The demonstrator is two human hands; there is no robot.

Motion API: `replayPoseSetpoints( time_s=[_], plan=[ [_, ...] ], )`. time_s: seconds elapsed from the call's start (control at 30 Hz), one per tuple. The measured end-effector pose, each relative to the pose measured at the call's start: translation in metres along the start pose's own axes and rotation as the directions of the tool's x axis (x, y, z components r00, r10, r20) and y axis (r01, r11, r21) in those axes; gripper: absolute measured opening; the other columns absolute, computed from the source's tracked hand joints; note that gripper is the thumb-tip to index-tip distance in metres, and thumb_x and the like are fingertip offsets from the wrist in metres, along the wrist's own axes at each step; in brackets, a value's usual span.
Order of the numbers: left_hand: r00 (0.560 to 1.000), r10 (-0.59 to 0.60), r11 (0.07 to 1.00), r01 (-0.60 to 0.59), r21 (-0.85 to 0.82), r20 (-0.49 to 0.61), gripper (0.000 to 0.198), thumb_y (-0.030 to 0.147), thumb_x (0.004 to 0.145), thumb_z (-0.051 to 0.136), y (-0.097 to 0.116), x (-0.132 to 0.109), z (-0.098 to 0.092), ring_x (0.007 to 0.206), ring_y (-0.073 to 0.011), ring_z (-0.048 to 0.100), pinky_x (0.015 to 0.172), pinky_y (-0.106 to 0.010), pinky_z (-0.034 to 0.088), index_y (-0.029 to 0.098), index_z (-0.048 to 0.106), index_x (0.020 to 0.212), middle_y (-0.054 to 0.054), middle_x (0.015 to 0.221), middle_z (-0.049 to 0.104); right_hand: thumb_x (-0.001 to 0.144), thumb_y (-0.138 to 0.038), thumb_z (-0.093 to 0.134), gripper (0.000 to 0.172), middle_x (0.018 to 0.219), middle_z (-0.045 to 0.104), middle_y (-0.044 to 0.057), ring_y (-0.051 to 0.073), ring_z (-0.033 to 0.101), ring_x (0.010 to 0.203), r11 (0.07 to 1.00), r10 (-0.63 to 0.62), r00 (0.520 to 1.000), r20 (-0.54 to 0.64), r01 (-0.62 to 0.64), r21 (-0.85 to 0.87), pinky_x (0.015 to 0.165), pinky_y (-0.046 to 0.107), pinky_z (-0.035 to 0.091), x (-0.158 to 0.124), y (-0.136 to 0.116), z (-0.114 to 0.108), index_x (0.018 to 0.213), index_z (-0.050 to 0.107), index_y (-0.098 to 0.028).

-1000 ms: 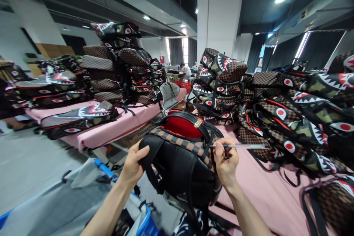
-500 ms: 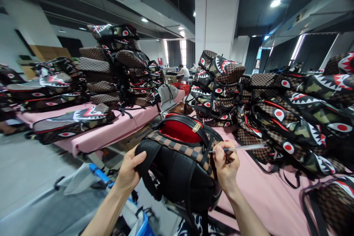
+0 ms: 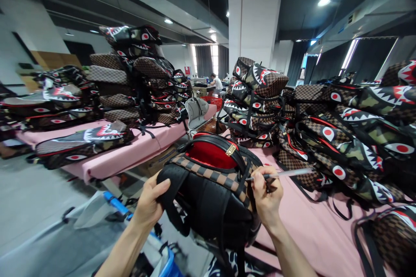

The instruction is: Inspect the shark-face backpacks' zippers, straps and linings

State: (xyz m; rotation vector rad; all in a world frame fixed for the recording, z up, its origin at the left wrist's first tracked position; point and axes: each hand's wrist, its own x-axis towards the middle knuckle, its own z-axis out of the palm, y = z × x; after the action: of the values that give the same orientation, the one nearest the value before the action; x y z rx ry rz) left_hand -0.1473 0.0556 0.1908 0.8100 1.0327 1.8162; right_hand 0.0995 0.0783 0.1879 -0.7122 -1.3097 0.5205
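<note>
In front of me is a backpack (image 3: 208, 207) with black padded back and straps, a brown-and-black checkered edge, a red lining and a black top handle with a gold buckle. My left hand (image 3: 151, 199) grips its left side by a black shoulder strap, thumb on top. At the bag's right edge, my right hand (image 3: 268, 190) pinches a clear-barrelled pen (image 3: 289, 173). The pen's tip points left, close to the checkered trim beside the handle's end. Whether those fingers also hold the bag is hidden.
Pink-covered tables (image 3: 282, 233) stand right and left (image 3: 107, 160), bearing stacked shark-face backpacks (image 3: 256, 104). A blue-framed cart with grey cloth (image 3: 81, 229) sits low at left. A white pillar (image 3: 255, 17) rises behind; a person (image 3: 216, 83) sits at a far table.
Almost nothing differs. My left hand and the bag's left strap have shifted very slightly left; the pen stays at the checkered trim.
</note>
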Motion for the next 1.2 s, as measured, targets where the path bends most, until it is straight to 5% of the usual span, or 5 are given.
replayPoseSetpoints(
  time_s=[1.2],
  plan=[
    [1.0,0.018,0.999,-0.017,0.04,-0.004,0.031,0.028,0.039,0.076,0.0007,-0.0027,-0.0008,0.064,-0.0225,0.062,0.057,-0.028,0.051,0.015,0.063,0.064,-0.003,0.058,0.063,0.086,-0.03,0.05,0.015,0.056,0.045,-0.005,0.008,0.043,0.044,0.997,0.061,0.997,0.043,-0.062,0.038,0.04,0.019,0.036,0.0017,-0.0046,-0.0014,0.075,0.047,-0.02]
  ],
)
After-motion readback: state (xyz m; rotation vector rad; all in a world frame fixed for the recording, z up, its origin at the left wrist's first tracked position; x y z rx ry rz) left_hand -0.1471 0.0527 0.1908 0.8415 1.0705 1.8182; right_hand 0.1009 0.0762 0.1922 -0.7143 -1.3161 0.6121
